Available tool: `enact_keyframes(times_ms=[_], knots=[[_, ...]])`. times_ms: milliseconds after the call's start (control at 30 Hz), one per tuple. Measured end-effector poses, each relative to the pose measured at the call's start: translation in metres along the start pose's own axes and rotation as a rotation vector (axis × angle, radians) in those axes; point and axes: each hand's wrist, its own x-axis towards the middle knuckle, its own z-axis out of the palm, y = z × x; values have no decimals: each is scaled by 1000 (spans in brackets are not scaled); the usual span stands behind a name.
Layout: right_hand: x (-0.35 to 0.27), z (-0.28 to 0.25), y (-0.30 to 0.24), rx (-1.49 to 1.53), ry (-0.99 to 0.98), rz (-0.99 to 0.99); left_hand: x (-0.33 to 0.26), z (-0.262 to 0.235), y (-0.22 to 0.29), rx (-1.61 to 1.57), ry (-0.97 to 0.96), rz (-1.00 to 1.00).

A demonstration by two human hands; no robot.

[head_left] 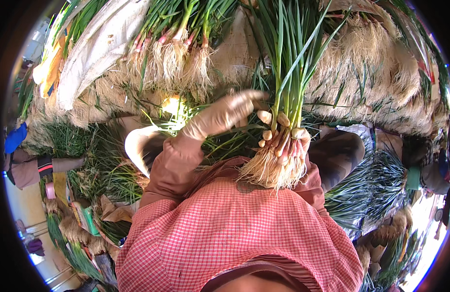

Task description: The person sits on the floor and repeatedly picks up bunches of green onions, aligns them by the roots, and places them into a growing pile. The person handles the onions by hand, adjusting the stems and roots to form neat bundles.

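A bunch of green garlic (292,100), with long green leaves, pale reddish bulbs and stringy cream roots (273,168), hangs upright in front of my chest, roots down. My right hand (283,121), in a tan glove, is closed round it just above the bulbs; light fingertips show among the stalks, the rest is hidden behind. Left of the stalks is my left hand (220,116), gloved too. Its fingers reach toward the bunch, stretched out and somewhat blurred, with nothing visible in them.
Ahead lies a long heap of garlic plants with roots (361,53) facing me. Several loose stalks (174,53) rest on it beside a whitish cloth roll (101,48). Leafy bundles (366,185) lie at the right, loose greens (113,170) at the left. Other people's arms (45,168) show at the edges.
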Motion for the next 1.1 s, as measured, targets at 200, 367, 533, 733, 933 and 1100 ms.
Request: enact_keyframes(times_ms=[200,367,533,733,933,1100], knots=[[0,1,0,-31,2,-45,-31,-24,6,120,310,65],[5,0,3,31,-29,-38,-37,-38,-34,1008,-32,-531],[13,-4,8,-112,108,-103,-47,21,-29,-41,-228,17],[16,4,8,15,80,-35,-48,-11,20,-304,274,22],[28,12,9,-132,319,-23,-29,25,61,781,271,290],[21,4,5,-81,325,3,-27,-10,70,956,572,34]])
